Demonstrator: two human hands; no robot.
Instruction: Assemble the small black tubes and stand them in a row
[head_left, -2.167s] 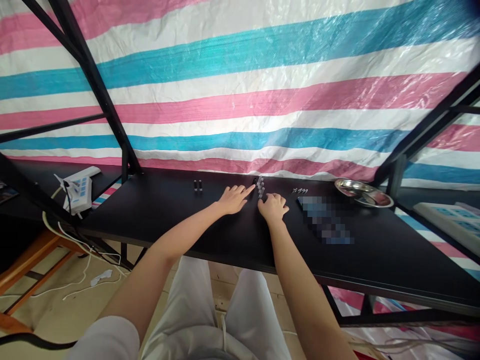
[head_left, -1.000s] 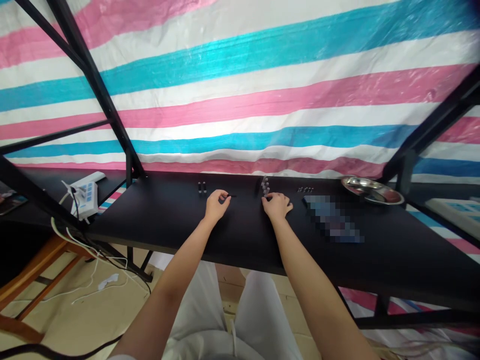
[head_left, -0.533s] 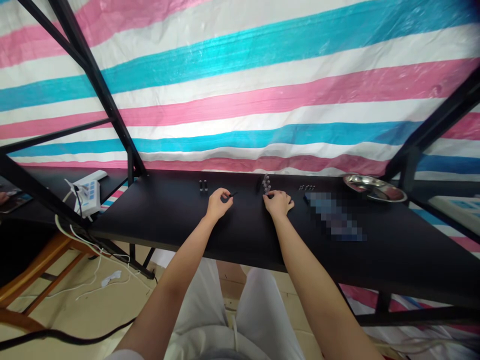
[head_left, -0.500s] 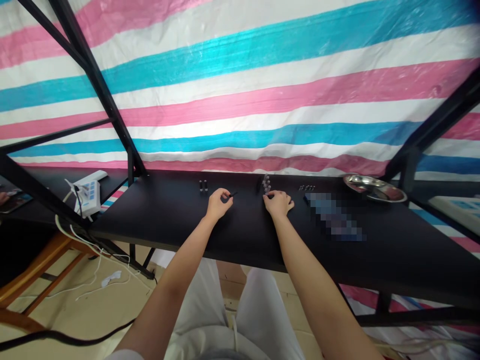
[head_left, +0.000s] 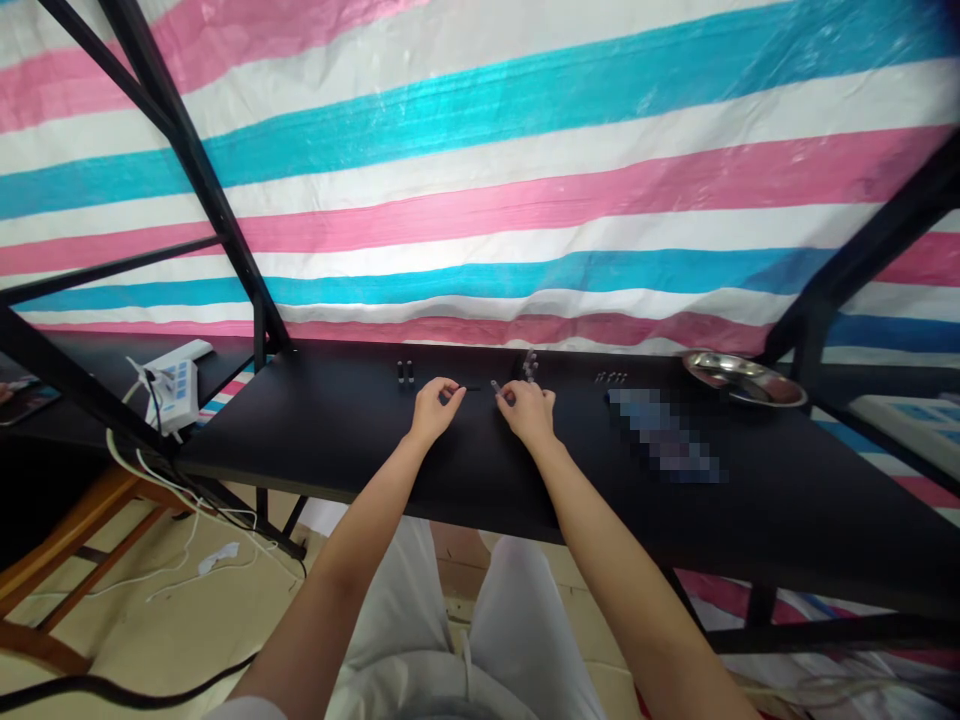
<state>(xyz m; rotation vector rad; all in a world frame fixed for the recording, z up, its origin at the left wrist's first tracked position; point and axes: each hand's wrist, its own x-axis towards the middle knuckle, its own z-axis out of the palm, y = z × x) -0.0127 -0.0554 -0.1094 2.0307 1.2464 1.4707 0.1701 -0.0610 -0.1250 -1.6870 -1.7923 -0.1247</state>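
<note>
My left hand (head_left: 436, 410) pinches a thin black stick (head_left: 472, 388), which points right over the black table. Just across from its tip, my right hand (head_left: 528, 410) holds a small clear, greyish cylinder (head_left: 495, 386) between thumb and fingertips. Behind the right hand lies a cluster of small clear pieces (head_left: 531, 364), partly covered by the fingers. Two short black tubes with pale ends (head_left: 406, 372) lie side by side beyond the left hand. The exact kind of these small parts is too small to make out.
Several tiny pieces (head_left: 611, 378) lie right of my hands, near a blurred flat rectangle (head_left: 664, 435). A shiny metal dish (head_left: 787, 392) sits at the table's back right. Black frame bars (head_left: 187, 150) rise at both sides, and a white power strip (head_left: 180, 395) lies left.
My right hand has moved left from the cluster of clear pieces, with a small clear cylinder now showing in its fingers. The left hand has barely moved; its black stick lies more level.
</note>
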